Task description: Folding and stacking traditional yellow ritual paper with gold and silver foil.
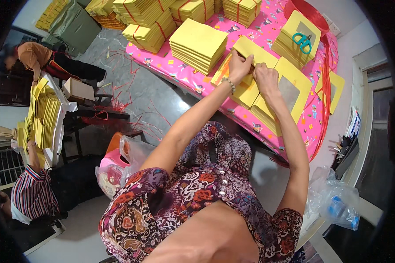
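Both hands work at a yellow paper envelope [255, 51] on a low stack at the middle of the pink table. My left hand [239, 66], with a beaded bracelet at the wrist, is closed on its near edge. Curled fingers of my right hand [267, 79] press together at the same edge, close beside the left. Under the hands lie more yellow envelopes [242, 93], with an orange strip showing near my left wrist. To the right, a yellow envelope with a grey window [289, 87] tops another pile. What the fingertips pinch underneath is hidden.
Teal scissors [302, 43] lie on a tall envelope stack, near a red ribbon roll [309, 13]. Red strands [325, 96] hang over the table's right side. A loose stack [199, 39] and tied bundles [149, 33] stand left. Two people work at another table [59, 127].
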A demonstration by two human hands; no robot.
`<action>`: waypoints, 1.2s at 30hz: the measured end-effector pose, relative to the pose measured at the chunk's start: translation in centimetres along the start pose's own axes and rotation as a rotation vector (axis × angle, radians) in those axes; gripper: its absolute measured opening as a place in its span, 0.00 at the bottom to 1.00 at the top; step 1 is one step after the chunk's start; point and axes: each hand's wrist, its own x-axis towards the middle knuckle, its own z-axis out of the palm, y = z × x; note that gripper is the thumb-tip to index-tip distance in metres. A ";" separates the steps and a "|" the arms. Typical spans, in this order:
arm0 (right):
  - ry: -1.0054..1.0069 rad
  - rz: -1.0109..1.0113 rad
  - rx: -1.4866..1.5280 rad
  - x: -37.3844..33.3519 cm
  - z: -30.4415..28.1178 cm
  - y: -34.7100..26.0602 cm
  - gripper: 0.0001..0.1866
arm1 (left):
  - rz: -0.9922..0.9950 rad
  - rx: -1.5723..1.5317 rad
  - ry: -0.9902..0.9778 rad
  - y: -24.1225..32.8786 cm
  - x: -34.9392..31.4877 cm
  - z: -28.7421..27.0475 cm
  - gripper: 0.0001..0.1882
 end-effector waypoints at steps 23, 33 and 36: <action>-0.011 0.404 1.457 10.7 -4.8 -1.7 0.23 | 0.156 -0.156 -0.028 12.5 -0.3 -16.4 0.23; -0.249 0.361 1.278 13.7 2.0 -4.5 0.27 | 0.216 0.539 0.231 7.4 4.3 -21.7 0.33; -0.428 0.418 1.316 13.7 2.7 -4.6 0.28 | 0.152 0.596 0.245 6.4 4.2 -21.9 0.33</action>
